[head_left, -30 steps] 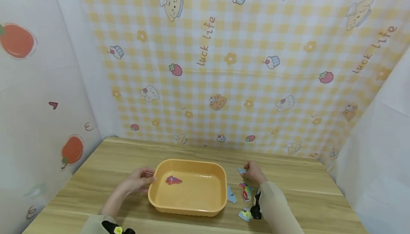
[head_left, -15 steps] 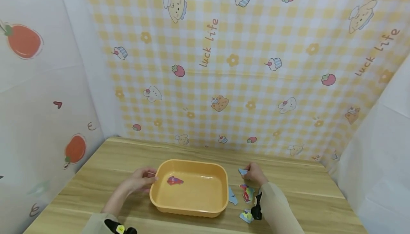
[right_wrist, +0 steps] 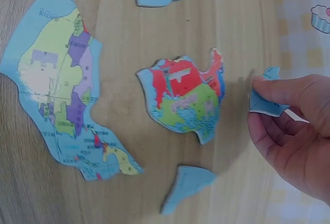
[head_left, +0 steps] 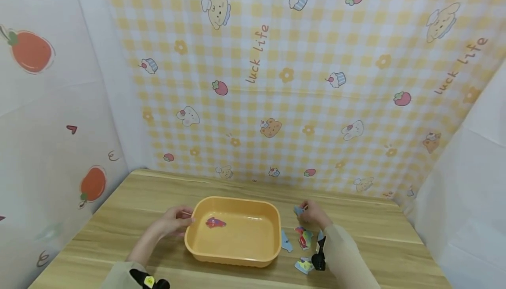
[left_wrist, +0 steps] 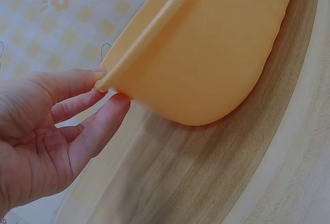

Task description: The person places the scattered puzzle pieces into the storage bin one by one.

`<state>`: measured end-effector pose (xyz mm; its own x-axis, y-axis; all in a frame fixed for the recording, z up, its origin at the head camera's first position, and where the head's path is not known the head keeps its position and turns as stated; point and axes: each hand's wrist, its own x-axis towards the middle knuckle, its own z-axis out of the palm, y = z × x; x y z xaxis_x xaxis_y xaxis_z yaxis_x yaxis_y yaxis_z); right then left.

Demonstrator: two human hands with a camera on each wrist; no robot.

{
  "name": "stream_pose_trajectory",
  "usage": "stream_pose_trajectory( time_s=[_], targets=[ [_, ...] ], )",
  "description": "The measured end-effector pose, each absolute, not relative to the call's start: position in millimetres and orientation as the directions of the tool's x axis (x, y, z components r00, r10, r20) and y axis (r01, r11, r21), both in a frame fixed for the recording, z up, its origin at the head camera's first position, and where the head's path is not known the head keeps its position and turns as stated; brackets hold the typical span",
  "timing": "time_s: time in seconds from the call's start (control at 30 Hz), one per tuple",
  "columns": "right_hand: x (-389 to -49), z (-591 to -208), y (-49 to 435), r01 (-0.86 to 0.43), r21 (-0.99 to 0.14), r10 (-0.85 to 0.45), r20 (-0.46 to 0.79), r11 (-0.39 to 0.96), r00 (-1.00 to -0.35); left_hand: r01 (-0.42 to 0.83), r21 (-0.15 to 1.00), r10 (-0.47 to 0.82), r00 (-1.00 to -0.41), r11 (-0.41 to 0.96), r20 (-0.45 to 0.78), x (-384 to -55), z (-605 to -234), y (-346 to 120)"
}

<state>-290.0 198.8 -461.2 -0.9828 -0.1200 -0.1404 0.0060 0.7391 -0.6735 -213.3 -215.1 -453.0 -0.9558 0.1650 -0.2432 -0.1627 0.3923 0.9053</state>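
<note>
My left hand (head_left: 175,221) pinches the left rim of a yellow plastic tub (head_left: 237,260) standing on the table; the left wrist view shows thumb and fingers right at the lip. A red and purple puzzle piece (head_left: 215,222) lies inside the tub. To the tub's right, my right hand (head_left: 314,213) pinches a small blue map puzzle piece (right_wrist: 268,97) between thumb and fingers, tilted over the table. Near it lie a red and green map piece (right_wrist: 180,100), a large yellow and purple one (right_wrist: 62,74) and two blue ones, the smaller (right_wrist: 188,185) closer to the hand.
The wooden table (head_left: 158,183) ends at a yellow checked cloth (head_left: 237,104) behind. White cloths hang at the left (head_left: 39,148) and right (head_left: 466,192). A blue piece (head_left: 286,242) lies right beside the tub's right wall.
The blue piece in my right hand has tilted, its visible face now darker. My left hand and the tub stay in place; the head view shifts slightly.
</note>
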Motion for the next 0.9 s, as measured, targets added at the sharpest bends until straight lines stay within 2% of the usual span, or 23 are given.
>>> stream_pose_trajectory(
  time_s=[0.1,0.27,0.33,0.4,0.5,0.7,0.9],
  targets=[
    [-302,-470,206,-0.023,-0.689,-0.149,-0.124,0.725,-0.981,-0.159,0.906,0.172,-0.955,0.392,-0.242,-213,-452,-216],
    [-373,-556,249,-0.187,-0.706,-0.301,-0.038,0.683,-0.953,-0.151,0.910,0.184,-0.954,0.386,-0.236,-211,-450,-215],
    [-367,-545,244,-0.194,-0.700,-0.297,-0.027,0.687,-0.955,-0.150,0.910,0.183,-0.954,0.388,-0.235,-212,-450,-214],
    [-347,-513,228,-0.138,-0.677,-0.238,-0.056,0.723,-0.970,-0.152,0.907,0.175,-0.956,0.393,-0.236,-212,-450,-214],
    [-298,-444,195,-0.074,-0.672,-0.174,-0.082,0.737,-0.981,-0.155,0.903,0.169,-0.956,0.401,-0.239,-213,-451,-214],
    [-296,-434,188,-0.100,-0.670,-0.216,-0.091,0.735,-0.972,-0.146,0.903,0.177,-0.956,0.404,-0.234,-214,-452,-215],
    [-296,-426,180,-0.104,-0.726,-0.283,-0.130,0.680,-0.950,-0.170,0.904,0.167,-0.953,0.393,-0.252,-216,-453,-214]
  ],
)
